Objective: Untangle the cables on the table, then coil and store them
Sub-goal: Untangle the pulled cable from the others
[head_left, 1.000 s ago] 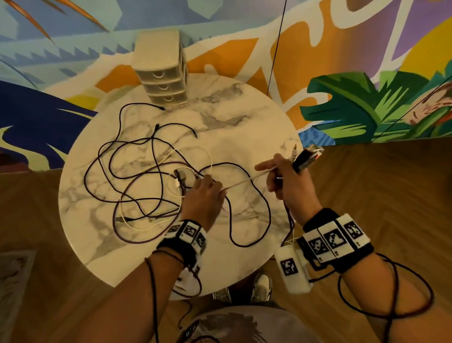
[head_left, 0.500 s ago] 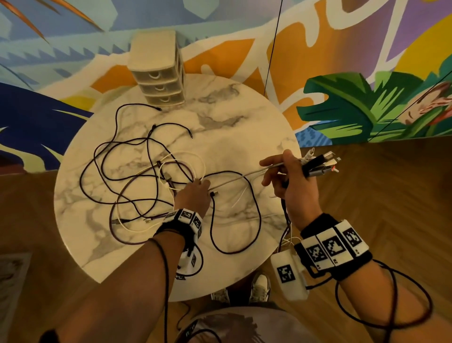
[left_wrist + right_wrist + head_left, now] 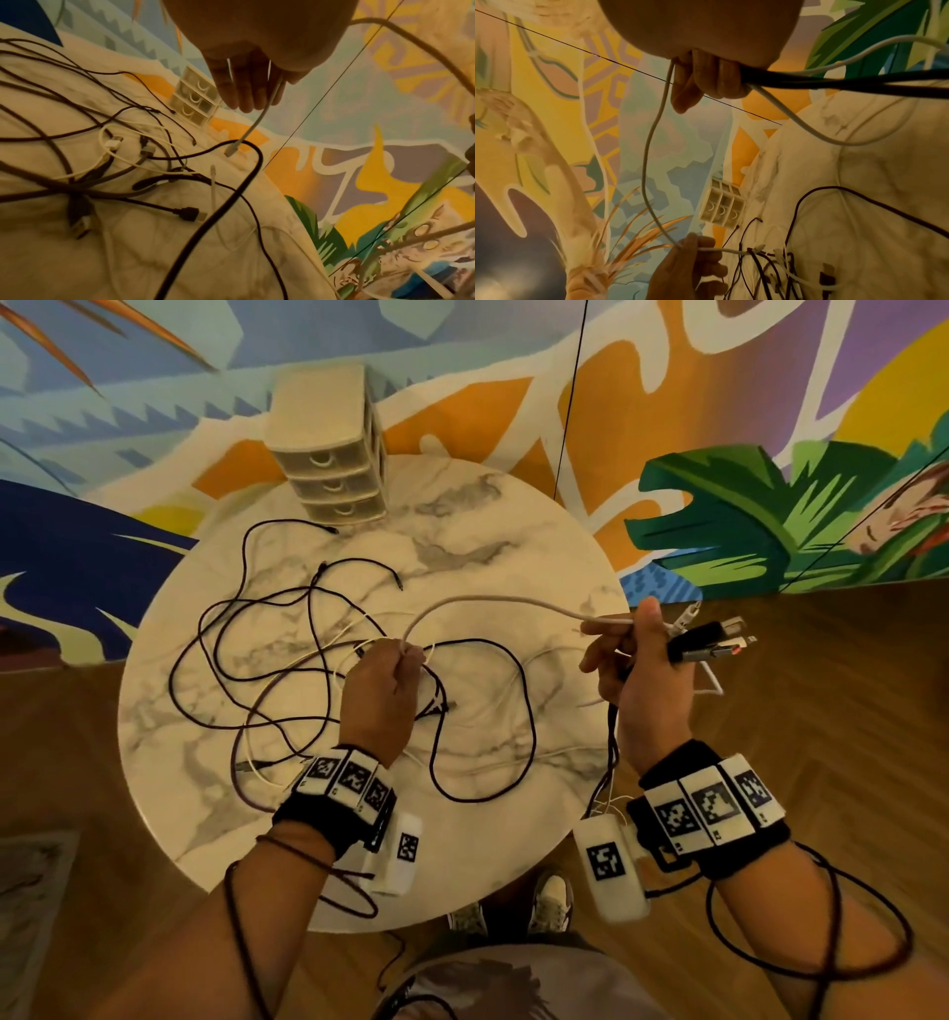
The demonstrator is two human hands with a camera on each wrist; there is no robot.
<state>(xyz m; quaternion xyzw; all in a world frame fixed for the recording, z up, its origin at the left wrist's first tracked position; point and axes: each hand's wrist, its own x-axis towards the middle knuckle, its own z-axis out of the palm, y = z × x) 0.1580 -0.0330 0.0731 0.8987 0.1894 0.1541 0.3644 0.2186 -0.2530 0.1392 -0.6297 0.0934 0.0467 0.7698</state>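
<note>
A tangle of black and white cables [image 3: 267, 660] lies on the round marble table [image 3: 513, 531]. My left hand [image 3: 405, 657] is raised over the tangle and pinches a white cable [image 3: 488, 600]. That cable arcs up and across to my right hand [image 3: 616, 639]. In the left wrist view its short free end [image 3: 257, 121] hangs below my fingers [image 3: 246, 85], plug downward. My right hand grips a bundle of cable ends [image 3: 714, 642] beyond the table's right edge, the plugs sticking out to the right. In the right wrist view, black and white leads [image 3: 834, 81] run from the fist.
A small beige three-drawer unit [image 3: 328, 454] stands at the table's far edge against the painted wall. A black USB plug [image 3: 190, 214] lies loose near the tangle. Wooden floor surrounds the table, and my shoes [image 3: 552, 896] show below its near edge.
My left hand has lifted off the table with the white cable's end. The cable, taut before, now arcs slackly between my hands. My right hand has shifted slightly right.
</note>
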